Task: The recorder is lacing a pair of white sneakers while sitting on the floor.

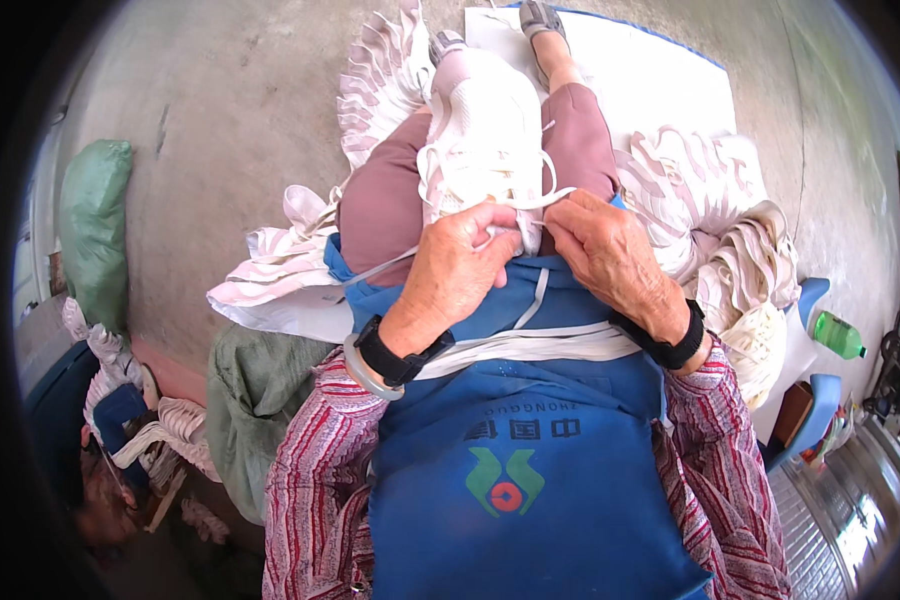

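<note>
A white shoe upper (485, 125) lies between my thighs, its toe pointing away from me. White shoelace (545, 201) runs through its eyelets, with loops standing out at both sides. My left hand (453, 262) is closed at the near end of the upper, thumb and fingers pinching the lace. Just to its right, my right hand (615, 250) is closed on the lace too, fingertips near the upper's edge. Parts of the lace are hidden behind the fingers. A bundle of loose white laces (540, 345) lies across the blue apron (520, 420) on my lap.
Stacked white-pink uppers lie in a row (380, 95) by my left leg, a pile (695, 190) at right and a pile (280, 275) at left. A green sack (97, 230) stands far left. A green bottle (838, 335) and blue chair (815, 410) are at right.
</note>
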Demonstrator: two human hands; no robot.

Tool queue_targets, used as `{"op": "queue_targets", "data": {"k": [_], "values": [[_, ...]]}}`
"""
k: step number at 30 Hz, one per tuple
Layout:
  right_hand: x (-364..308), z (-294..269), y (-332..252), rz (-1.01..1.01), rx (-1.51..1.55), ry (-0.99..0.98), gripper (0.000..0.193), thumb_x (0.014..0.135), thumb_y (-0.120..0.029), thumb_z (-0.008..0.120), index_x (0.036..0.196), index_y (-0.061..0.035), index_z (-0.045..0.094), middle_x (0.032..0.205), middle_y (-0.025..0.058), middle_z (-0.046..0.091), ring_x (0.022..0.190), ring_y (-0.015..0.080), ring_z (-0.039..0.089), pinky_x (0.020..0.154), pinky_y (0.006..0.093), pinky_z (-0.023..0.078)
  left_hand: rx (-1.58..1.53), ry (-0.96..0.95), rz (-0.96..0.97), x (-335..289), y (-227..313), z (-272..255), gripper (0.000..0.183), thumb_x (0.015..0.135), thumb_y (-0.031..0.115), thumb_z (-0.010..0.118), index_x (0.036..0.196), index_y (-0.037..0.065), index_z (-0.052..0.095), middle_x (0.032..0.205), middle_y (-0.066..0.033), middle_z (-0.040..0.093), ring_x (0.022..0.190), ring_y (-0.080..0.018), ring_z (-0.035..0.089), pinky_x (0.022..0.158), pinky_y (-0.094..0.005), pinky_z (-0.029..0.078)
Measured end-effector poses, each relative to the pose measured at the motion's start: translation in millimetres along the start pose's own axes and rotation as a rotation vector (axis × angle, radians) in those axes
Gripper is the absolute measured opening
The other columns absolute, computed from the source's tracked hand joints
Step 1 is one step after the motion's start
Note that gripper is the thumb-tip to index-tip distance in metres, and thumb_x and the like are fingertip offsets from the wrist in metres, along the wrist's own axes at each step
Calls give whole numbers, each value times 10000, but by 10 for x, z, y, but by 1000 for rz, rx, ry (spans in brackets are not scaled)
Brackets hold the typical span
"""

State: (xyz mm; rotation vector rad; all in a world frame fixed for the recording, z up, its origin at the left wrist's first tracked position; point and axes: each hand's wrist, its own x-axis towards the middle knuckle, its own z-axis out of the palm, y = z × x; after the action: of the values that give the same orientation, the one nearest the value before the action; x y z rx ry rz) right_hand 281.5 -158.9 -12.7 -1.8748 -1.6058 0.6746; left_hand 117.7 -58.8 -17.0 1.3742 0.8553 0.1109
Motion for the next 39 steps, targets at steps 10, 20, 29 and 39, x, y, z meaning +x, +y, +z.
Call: {"op": "queue_targets", "data": {"k": [10,20,29,39], "values": [[93,-60,-71,-162,-263,-96,148,713,-39,614,844,-16,549,765,109,547,690,294,617,569,369,495,40,-6,6,22,-32,12,158,864,64,593,992,-12,648,634,-45,607,500,-73,545,484,-227,438],[96,38,-70,-129,-235,-86,134,703,-35,607,833,-12,584,754,130,546,658,313,608,568,391,491,-31,-1,-25,28,-60,28,194,859,42,593,1038,-3,652,668,-32,620,508,-65,541,486,-218,436],[-49,189,-104,-40,-254,4,117,739,4,564,845,-24,522,770,135,547,634,307,606,520,392,491,51,6,9,47,-65,32,143,853,66,610,967,-11,649,664,-47,619,506,-69,549,482,-228,438],[-84,113,-86,76,-57,41,158,837,-4,567,994,-12,581,836,156,554,750,355,592,624,404,482,646,91,396,-68,15,31,68,836,67,574,893,43,546,622,-187,596,571,-380,601,512,-462,447]]}}
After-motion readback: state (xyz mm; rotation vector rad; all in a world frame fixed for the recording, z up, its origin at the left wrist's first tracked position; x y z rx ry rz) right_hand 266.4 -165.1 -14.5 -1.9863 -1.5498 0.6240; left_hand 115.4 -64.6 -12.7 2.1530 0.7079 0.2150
